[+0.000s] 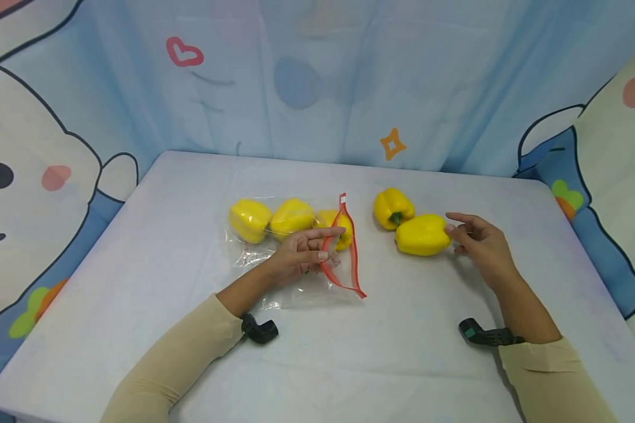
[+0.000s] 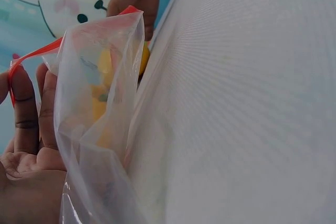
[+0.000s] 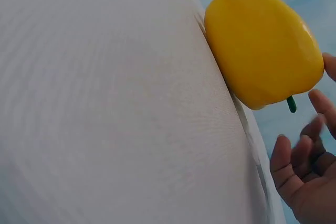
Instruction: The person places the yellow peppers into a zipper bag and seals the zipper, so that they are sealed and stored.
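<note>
A clear plastic zip bag [image 1: 286, 296] with a red zip edge [image 1: 355, 258] lies on the table, its mouth spread toward the right. Three yellow bell peppers [image 1: 292, 216] show through the plastic. At the mouth, my left hand [image 1: 293, 257] holds the red rim between thumb and fingers; the left wrist view shows the rim looped over a fingertip. To the right, my right hand [image 1: 484, 249] is at the end of a loose yellow bell pepper [image 1: 422, 235], fingers spread, one fingertip at its side. Another yellow bell pepper [image 1: 393, 207] sits just behind, its green stem facing forward.
Everything stands on a white-covered table [image 1: 402, 364]. A blue curtain [image 1: 317, 88] with cartoon prints hangs behind the table's back edge and at both sides. Each wrist wears a black camera mount [image 1: 259, 330].
</note>
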